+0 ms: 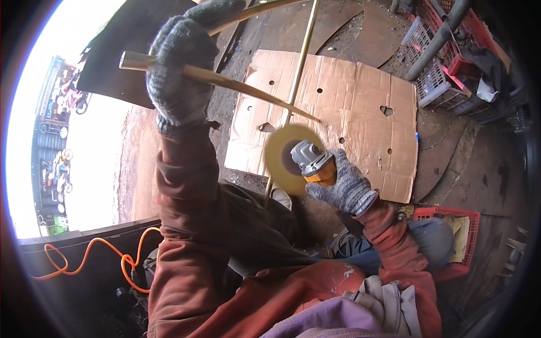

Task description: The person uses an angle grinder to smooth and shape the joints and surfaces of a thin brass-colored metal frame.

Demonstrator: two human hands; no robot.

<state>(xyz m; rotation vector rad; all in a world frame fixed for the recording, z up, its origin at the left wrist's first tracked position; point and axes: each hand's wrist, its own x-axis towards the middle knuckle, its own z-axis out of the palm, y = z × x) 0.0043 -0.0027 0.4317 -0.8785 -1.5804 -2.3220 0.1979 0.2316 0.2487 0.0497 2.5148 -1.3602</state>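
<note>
Grey knitted gloves cover both my hands. My left hand (pixel 183 70), raised at upper left, is closed around a brass-coloured tube (pixel 242 87) whose open end points left. A second tube (pixel 259 10) passes by its upper fingers. A third, thinner tube (pixel 304 53) runs from the top edge down behind the disc; whether the tubes are joined, I cannot tell. My right hand (pixel 349 186) is wrapped round an angle grinder (pixel 313 160) with a grey head and yellow body. Its large yellowish disc (pixel 276 163) looks smeared and overlaps the thin tube. Contact between them cannot be made out.
Under the tubes lies a flat cardboard sheet (pixel 366 135) with holes. Plastic crates (pixel 437 84) and a thick grey pipe (pixel 439 42) stand at upper right. A red crate (pixel 470 225) sits by my knee. An orange coiled hose (pixel 90 242) hangs at left.
</note>
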